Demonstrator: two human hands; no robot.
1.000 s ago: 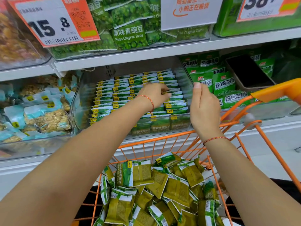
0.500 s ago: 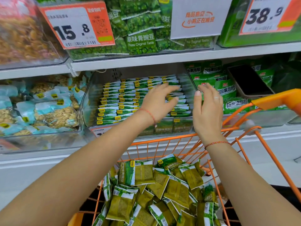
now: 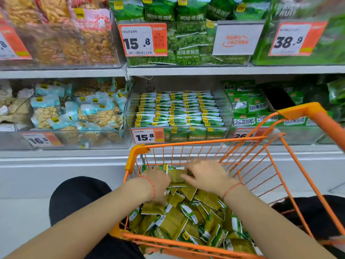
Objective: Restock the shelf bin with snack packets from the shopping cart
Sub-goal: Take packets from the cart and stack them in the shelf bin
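Down inside orange wire shopping cart (image 3: 242, 165), both hands low over heap of snack packets (image 3: 186, 219), olive-green with white ends, piled loose across cart floor. Left hand (image 3: 158, 182) knuckles-up at far end of heap, fingers curled down into packets, red string on wrist. Right hand (image 3: 205, 176) just beside it, fingers bent onto a green packet (image 3: 175, 174) lying between the 2 hands; motion blur, cannot tell whether either grip truly pinches it or only presses on it. Red string on right wrist too.

Straight ahead, grey metal shelving, 2 tiers visible. Lower tier centre: clear shelf bin (image 3: 130, 109) packed with neat upright rows of green-and-white packets, yellow tabs showing, price tag (image 3: 148, 135) reading 15.8 on front wall. Left of it, clear bin of pale blue nut packs (image 3: 74, 111), tag 16.5. Right of it, bin of brighter green packs (image 3: 250, 107), partly behind cart handle (image 3: 302, 109). Upper tier: green pea bags (image 3: 186, 43) with another 15.8 tag, orange-brown snacks at left, 38.9 tag (image 3: 293, 39) at right, white sign between. Below shelves, plain grey base panel and pale floor. Dark trousers (image 3: 78, 199) at either side of cart.
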